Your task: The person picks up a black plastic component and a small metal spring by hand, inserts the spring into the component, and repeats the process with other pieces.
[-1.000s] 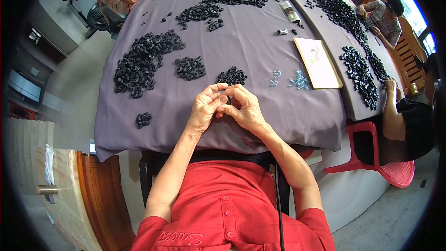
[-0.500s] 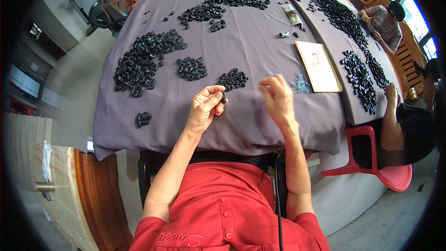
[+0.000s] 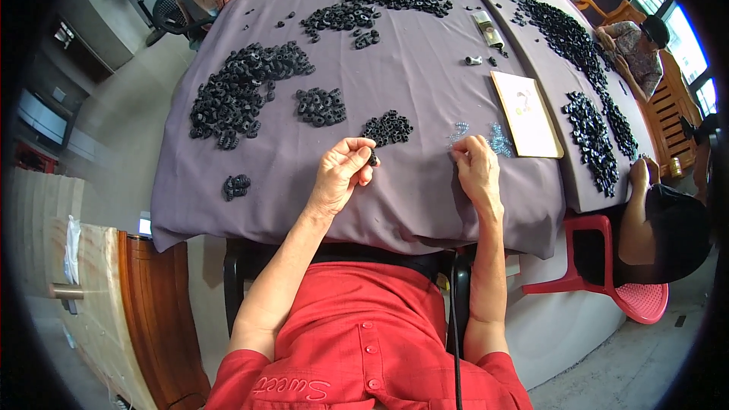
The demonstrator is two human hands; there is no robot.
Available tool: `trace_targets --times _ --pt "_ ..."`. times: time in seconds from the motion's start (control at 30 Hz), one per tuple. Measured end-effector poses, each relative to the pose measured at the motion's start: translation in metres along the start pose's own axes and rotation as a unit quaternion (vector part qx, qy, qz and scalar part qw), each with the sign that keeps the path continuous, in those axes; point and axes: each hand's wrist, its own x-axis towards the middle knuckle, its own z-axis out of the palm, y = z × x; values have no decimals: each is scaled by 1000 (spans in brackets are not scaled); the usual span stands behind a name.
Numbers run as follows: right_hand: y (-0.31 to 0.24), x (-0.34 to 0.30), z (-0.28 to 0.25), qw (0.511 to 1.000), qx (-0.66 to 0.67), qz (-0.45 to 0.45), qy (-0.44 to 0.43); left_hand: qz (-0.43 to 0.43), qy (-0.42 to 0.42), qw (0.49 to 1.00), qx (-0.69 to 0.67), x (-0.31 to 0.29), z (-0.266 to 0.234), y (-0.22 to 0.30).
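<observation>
My left hand [image 3: 340, 178] grips a black part [image 3: 373, 158], at 9 o'clock from my right hand [image 3: 479, 175]. Blue springs [image 3: 459, 130] lie at 12 o'clock from my right fingers [image 3: 465, 149]; whether these have closed, I cannot tell. Apparent step: spring pick-up. Next requirement: a light, single-piece pinch.

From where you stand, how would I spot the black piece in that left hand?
Find the large purple-grey covered table. At its near edge, the red-shirted person's left hand holds a small black piece. Nearby black pieces lie heaped on the table; this one is held apart from them.
</observation>
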Motion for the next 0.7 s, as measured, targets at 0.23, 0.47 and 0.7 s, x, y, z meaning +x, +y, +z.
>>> trace_targets --times 0.23,0.47,0.7 --pt "2 1 2 998 -30 -4 46 5 -4 1000 -2 1 -1 0" --pt "-1 6 12 997 -65 -32 -3 15 0 1000 -21 -1 -5 -1" --pt "-1 4 6 995 -99 -22 -21 40 -15 999 -8 4 3 -9"
